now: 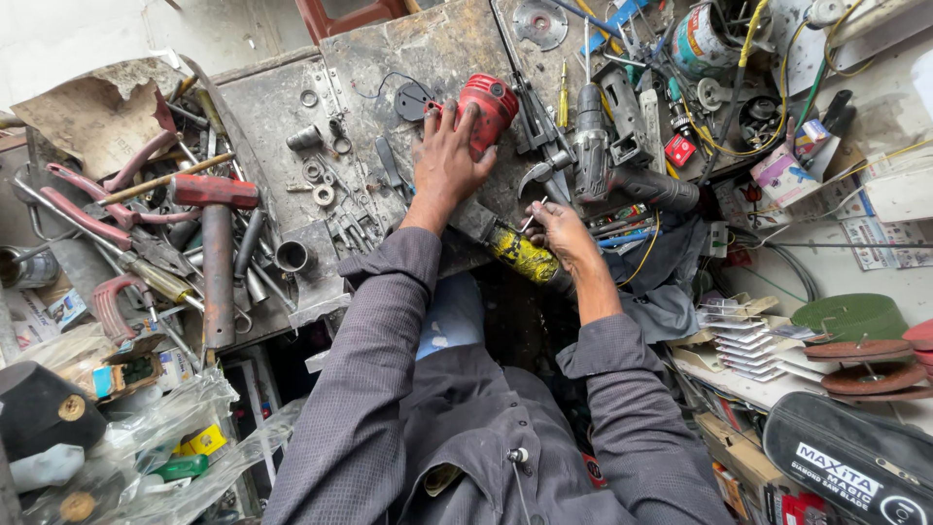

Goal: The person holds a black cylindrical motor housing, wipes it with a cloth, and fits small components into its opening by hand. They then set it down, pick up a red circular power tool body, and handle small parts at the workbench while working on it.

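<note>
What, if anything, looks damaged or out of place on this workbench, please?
The bench is scuffed and strewn with loose tools, washers and wires. The left hand rests on a red power tool; the right hand pinches a thin tool beside a yellow part. Torn cardboard lies at the far left.

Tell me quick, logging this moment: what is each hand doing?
Left hand: resting on the red plastic power-tool body, fingers draped over it.
Right hand: closed, pinching a thin metal pin.
</note>
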The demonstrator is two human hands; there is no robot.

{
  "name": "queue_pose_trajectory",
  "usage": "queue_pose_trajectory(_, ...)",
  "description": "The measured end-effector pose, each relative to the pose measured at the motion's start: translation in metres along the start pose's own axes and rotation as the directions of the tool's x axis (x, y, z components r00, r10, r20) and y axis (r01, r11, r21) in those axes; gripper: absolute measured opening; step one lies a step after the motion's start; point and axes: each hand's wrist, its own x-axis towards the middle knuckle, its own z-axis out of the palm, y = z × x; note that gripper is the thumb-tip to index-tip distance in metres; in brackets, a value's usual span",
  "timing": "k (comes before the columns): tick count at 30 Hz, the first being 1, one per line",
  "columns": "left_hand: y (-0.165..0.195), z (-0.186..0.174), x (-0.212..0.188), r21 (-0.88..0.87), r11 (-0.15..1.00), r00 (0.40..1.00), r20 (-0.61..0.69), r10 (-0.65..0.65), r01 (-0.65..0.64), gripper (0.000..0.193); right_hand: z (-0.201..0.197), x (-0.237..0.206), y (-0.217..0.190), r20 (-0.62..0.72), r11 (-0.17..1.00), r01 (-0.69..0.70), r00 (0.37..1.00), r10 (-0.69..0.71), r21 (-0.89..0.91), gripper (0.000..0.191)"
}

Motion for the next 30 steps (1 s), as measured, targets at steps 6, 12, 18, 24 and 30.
queue_pose_trajectory(6, -0.004, 0.005, 0.001, 0.005, 1.0, 1.0, -0.003, -0.004, 0.004, 0.081, 0.01, 0.001, 0.01, -0.162, 0.954, 0.173, 0.963, -0.216, -0.245, 0.028)
queue_pose_trajectory(12, -0.006, 0.009, 0.001, 0.012, 1.0, 1.0, -0.004, -0.009, 0.009, 0.082, 0.009, -0.017, 0.024, -0.176, 0.842, 0.386, 0.863, -0.474, -0.377, 0.02)
queue_pose_trajectory(18, -0.006, 0.01, 0.003, -0.004, 1.0, 1.0, 0.013, -0.003, 0.003, 0.082, 0.012, -0.033, 0.037, -0.087, 0.574, 0.521, 0.688, -0.72, -0.632, 0.013)
queue_pose_trajectory(24, -0.005, 0.004, 0.003, -0.008, 1.0, 1.0, 0.018, -0.013, 0.013, 0.082, 0.019, -0.039, 0.053, 0.011, 0.348, 0.533, 0.559, -0.829, -0.771, 0.009)
queue_pose_trajectory(30, -0.003, -0.005, 0.001, 0.001, 1.0, 1.0, -0.012, 0.004, -0.004, 0.083, 0.022, -0.042, 0.051, 0.176, 0.157, 0.618, 0.442, -0.88, -0.77, 0.023)
